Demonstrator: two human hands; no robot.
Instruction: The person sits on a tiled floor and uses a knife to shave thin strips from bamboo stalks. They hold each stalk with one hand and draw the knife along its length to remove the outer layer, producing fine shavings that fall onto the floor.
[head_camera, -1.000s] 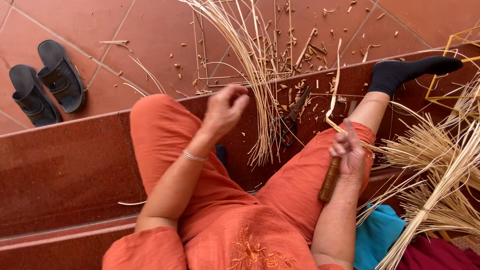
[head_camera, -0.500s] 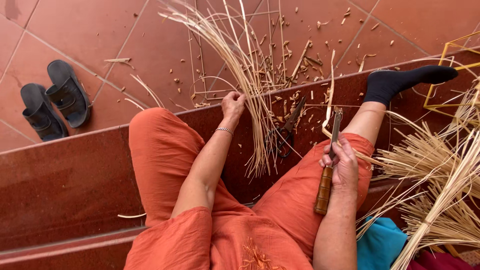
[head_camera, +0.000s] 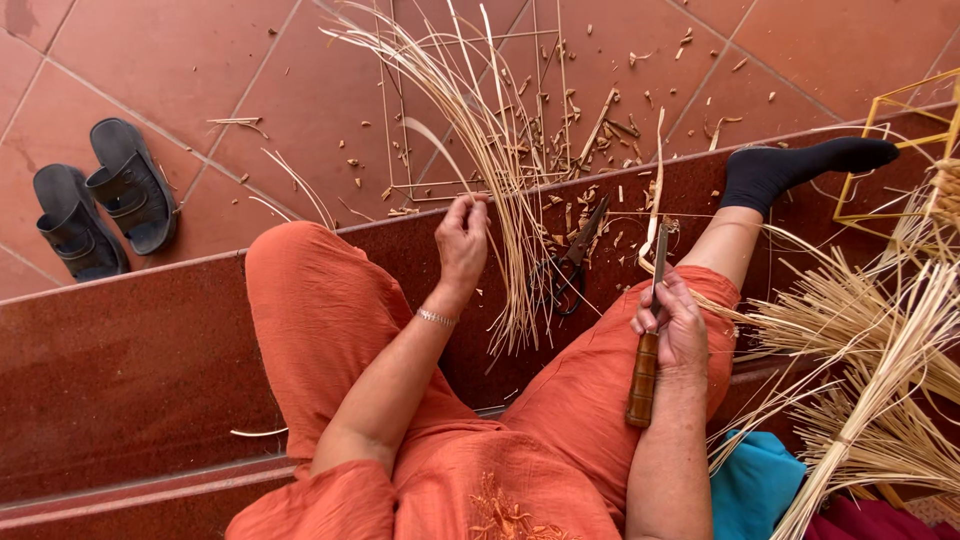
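Knife work over a lap, strips underfoot.
Right hand (head_camera: 678, 325) grips a wooden-handled knife (head_camera: 646, 350), blade up near a pale strip — a slip could nick the thigh; left hand (head_camera: 462, 240) pinches a cane bundle (head_camera: 500, 180). Scissors (head_camera: 572, 265) crowd the step edge; open tiled floor (head_camera: 200, 60) beyond.

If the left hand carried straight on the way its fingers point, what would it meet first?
The left hand points away from the body, up the picture. Its fingertips already sit at the bundle of pale straw stems; beyond those lies only chip-strewn tiled floor. Depth is unclear.
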